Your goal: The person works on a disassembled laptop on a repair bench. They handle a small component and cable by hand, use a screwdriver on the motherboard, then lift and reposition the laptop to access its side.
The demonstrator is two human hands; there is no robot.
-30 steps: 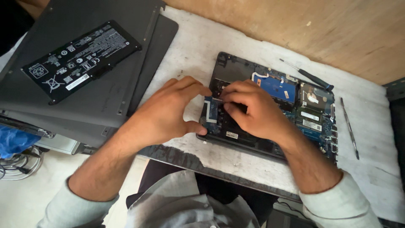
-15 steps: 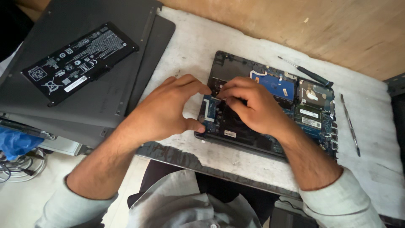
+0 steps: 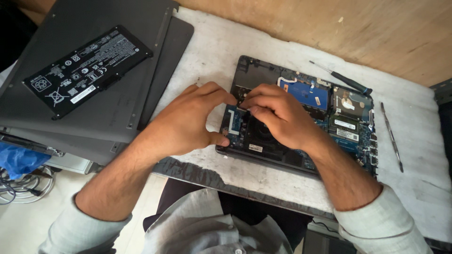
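An opened laptop base (image 3: 348, 129) lies on the white table (image 3: 245, 61) with its circuit board, fan and blue parts exposed. My left hand (image 3: 188, 122) grips the laptop's left edge, thumb on the front corner and fingers curled over the top. My right hand (image 3: 278, 115) rests over the fan area, its fingertips pinched together at a small dark part near the board's left end. The fingertips of both hands almost meet there. What the right fingers pinch is too small to make out.
A black flat battery (image 3: 87, 68) lies on stacked grey laptop covers (image 3: 122, 117) at the left. A black screwdriver (image 3: 343, 80) lies behind the laptop and a thin metal pry tool (image 3: 391, 136) to its right. Cables (image 3: 19, 186) and a blue cloth (image 3: 19, 157) sit lower left.
My right hand's fingers have drawn closer to the left hand's fingertips at the board's left end. The left hand keeps its hold on the laptop edge.
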